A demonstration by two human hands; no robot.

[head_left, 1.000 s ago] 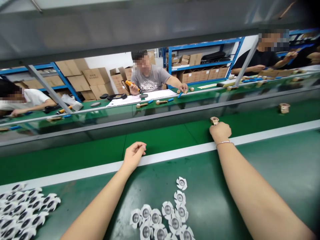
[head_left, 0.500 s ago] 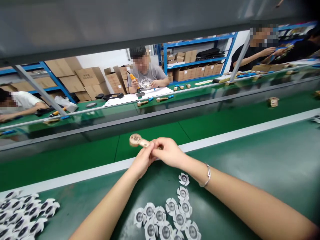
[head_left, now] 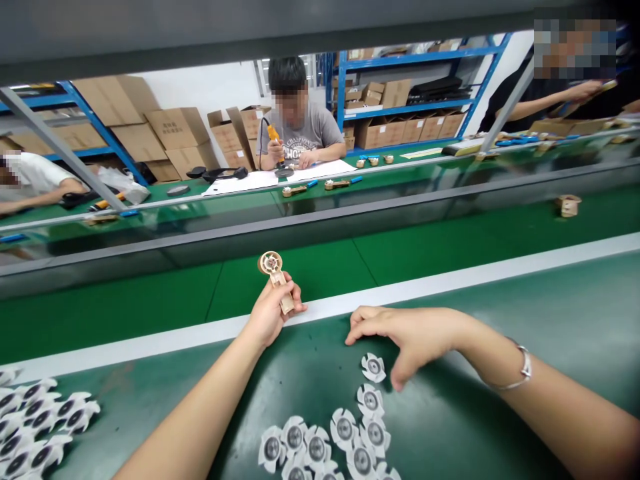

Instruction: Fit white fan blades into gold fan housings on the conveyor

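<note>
My left hand [head_left: 270,310] is closed round the handle of a beige handheld fan housing [head_left: 271,263], its round open-spoked head pointing up and away from me. The housing is held above the white edge strip of the bench. My right hand [head_left: 407,337] is open, thumb and fingers spread, and holds nothing. It hovers just over and beside a single white fan impeller [head_left: 373,367] with a dark centre. Nearer to me, several more white impellers [head_left: 361,460] lie in a loose group between my forearms.
Another batch of impellers [head_left: 37,417] lies at the left of the green bench [head_left: 165,407]. Beyond the white strip runs a green belt [head_left: 280,233] bearing a beige part [head_left: 569,206] at right. Across it, a person [head_left: 300,133] holds an orange tool [head_left: 275,140]. A grey panel [head_left: 250,33] hangs overhead.
My right hand has let go of the fan housing, moved right and down toward the impellers, and opened. My left hand has turned the housing more upright. The view has shifted slightly.
</note>
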